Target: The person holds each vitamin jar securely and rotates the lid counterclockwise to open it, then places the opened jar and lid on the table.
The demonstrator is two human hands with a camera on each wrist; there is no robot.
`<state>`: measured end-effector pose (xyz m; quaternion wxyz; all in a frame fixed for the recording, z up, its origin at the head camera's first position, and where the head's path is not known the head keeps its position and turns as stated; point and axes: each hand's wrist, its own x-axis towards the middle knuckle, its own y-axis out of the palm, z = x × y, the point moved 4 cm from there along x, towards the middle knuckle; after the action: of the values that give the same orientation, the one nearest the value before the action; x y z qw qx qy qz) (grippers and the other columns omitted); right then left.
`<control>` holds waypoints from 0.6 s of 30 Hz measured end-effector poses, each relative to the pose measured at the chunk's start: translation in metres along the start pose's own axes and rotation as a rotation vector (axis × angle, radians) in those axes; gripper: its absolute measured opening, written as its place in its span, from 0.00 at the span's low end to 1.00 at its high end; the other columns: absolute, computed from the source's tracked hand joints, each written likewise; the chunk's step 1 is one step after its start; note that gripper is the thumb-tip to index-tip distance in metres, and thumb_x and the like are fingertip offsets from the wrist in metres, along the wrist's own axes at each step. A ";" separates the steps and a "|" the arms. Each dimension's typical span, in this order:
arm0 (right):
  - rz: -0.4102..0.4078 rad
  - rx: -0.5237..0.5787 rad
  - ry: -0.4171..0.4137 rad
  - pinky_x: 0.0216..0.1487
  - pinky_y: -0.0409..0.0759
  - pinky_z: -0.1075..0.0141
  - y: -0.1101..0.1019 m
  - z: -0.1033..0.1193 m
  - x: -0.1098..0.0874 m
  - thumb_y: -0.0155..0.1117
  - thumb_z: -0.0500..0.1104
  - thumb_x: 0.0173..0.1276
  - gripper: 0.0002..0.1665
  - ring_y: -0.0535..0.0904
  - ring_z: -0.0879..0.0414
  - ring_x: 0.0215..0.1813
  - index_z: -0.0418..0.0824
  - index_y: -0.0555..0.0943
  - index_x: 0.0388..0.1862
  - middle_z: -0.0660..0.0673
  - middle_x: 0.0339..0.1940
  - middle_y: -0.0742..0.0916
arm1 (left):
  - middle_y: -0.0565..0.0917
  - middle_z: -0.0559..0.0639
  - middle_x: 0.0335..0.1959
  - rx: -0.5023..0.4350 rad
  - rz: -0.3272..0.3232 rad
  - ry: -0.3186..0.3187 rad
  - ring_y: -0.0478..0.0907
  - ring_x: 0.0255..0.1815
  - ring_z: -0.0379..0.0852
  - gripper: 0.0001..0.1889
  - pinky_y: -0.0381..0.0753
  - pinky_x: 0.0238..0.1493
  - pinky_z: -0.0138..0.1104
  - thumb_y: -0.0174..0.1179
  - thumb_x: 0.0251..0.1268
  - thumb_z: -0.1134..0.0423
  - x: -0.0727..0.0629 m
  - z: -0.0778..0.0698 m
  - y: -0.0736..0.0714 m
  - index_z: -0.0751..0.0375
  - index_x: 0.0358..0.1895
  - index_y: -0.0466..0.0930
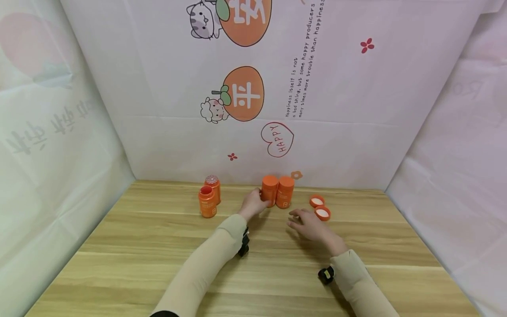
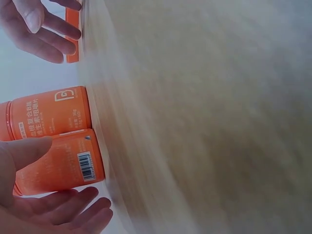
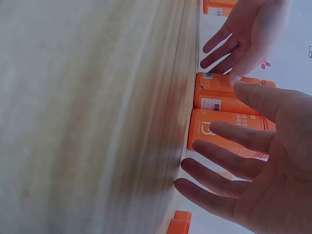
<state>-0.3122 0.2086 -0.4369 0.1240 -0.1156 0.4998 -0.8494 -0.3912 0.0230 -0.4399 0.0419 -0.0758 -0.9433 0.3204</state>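
Observation:
Two capped orange bottles stand side by side near the wall. My left hand (image 1: 254, 204) is at the left bottle (image 1: 269, 192), its thumb across the front and its fingers loosely extended along the left side. The right bottle (image 1: 284, 193) shows a white printed label in the left wrist view. My right hand (image 1: 310, 225) hovers to the right of the pair, fingers spread and holding nothing. Beside its fingertips in the head view lie two orange caps, a rear cap (image 1: 317, 201) and a front cap (image 1: 322, 213), with their white insides upward.
To the left stand an uncapped orange bottle (image 1: 207, 203) with a dark red mouth and, just behind it, another orange bottle (image 1: 213, 186) with a silvery top. The wooden table (image 1: 273, 273) meets a printed white cloth wall (image 1: 336, 149) at the back.

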 end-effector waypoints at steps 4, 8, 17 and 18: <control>-0.002 0.001 -0.009 0.53 0.76 0.50 0.000 0.001 0.000 0.57 0.49 0.70 0.25 0.77 0.44 0.55 0.34 0.75 0.59 0.35 0.54 0.80 | 0.78 0.60 0.55 -0.017 -0.007 0.000 0.76 0.56 0.55 0.27 0.73 0.58 0.46 0.65 0.59 0.58 0.004 0.002 0.002 0.66 0.59 0.70; -0.005 -0.002 -0.016 0.53 0.76 0.50 0.000 0.001 -0.001 0.57 0.49 0.70 0.25 0.77 0.43 0.54 0.34 0.75 0.58 0.35 0.53 0.80 | 0.79 0.59 0.54 -0.031 -0.020 0.012 0.76 0.55 0.55 0.26 0.73 0.58 0.45 0.66 0.58 0.57 0.008 0.004 0.004 0.65 0.57 0.71; -0.002 0.001 -0.012 0.53 0.76 0.50 -0.001 0.001 -0.001 0.57 0.48 0.70 0.24 0.77 0.44 0.54 0.34 0.75 0.58 0.35 0.53 0.80 | 0.78 0.59 0.56 -0.098 -0.027 0.019 0.75 0.58 0.54 0.27 0.72 0.60 0.46 0.67 0.57 0.57 0.012 0.008 0.005 0.64 0.58 0.72; -0.002 0.001 -0.012 0.53 0.76 0.50 -0.001 0.001 -0.001 0.57 0.48 0.70 0.24 0.77 0.44 0.54 0.34 0.75 0.58 0.35 0.53 0.80 | 0.78 0.59 0.57 -0.101 -0.027 0.020 0.75 0.58 0.54 0.27 0.72 0.60 0.46 0.67 0.57 0.56 0.012 0.008 0.006 0.64 0.59 0.72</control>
<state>-0.3112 0.2088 -0.4362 0.1262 -0.1213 0.4987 -0.8489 -0.4036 0.0248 -0.4491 0.0520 -0.0683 -0.9587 0.2712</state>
